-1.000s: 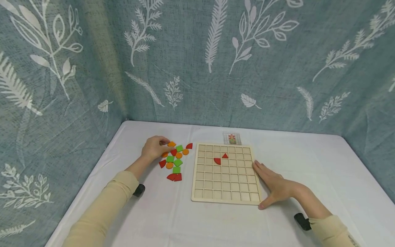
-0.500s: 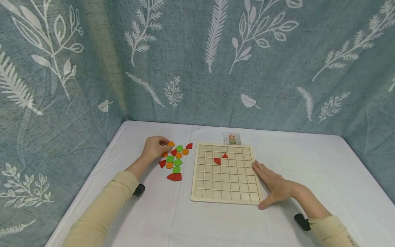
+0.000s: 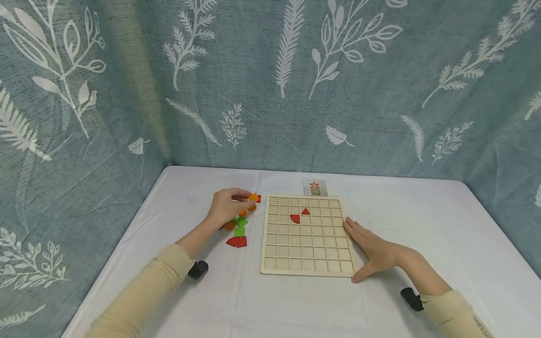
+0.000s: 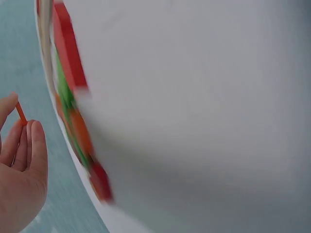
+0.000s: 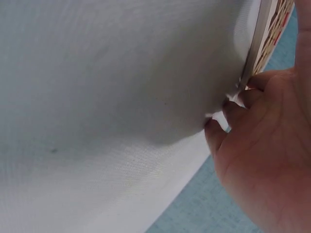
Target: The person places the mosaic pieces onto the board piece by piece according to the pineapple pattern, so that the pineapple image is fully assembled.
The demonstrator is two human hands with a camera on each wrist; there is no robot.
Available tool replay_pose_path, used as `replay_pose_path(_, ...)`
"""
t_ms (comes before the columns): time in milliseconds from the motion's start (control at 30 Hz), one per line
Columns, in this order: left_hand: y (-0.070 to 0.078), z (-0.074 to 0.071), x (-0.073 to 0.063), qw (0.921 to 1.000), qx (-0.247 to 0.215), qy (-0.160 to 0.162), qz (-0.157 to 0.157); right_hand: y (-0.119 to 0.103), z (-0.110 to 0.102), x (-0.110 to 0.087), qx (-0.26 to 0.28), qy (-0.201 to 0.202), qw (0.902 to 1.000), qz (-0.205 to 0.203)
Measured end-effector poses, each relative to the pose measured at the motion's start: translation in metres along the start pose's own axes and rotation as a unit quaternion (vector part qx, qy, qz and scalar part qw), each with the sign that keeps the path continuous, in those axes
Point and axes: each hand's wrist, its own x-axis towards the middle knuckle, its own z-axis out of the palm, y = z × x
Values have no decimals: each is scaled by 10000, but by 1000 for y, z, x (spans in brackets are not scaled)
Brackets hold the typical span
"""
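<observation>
My left hand pinches a thin orange tile between thumb and fingertips, raised over the loose pieces. The left wrist view shows this tile edge-on at the fingertips. A square wooden grid board lies in the middle of the table. In its upper cells sit a red triangle and a red quarter circle. My right hand rests along the board's right edge, fingers and thumb spread straight. In the right wrist view, the fingertips of this hand meet the board's side.
Loose red, green and orange pieces, among them a green square and a red piece, lie left of the board, partly hidden by the left hand. Behind the board is a small pattern card. A patterned curtain hangs behind the white table.
My left hand has lifted the orange tile from the far left of the pile and carried it right, toward the board. The right hand stays at the board's edge.
</observation>
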Motion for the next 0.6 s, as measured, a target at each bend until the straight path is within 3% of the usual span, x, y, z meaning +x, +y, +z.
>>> replay_pose_path(300,33,40,-7,9972,-428,-502,350,0,3,2,259,-38,9995,171)
replay_pose_path(600,45,68,-3,9898,41,-962,1047,-1,2,2,287,-65,9995,133)
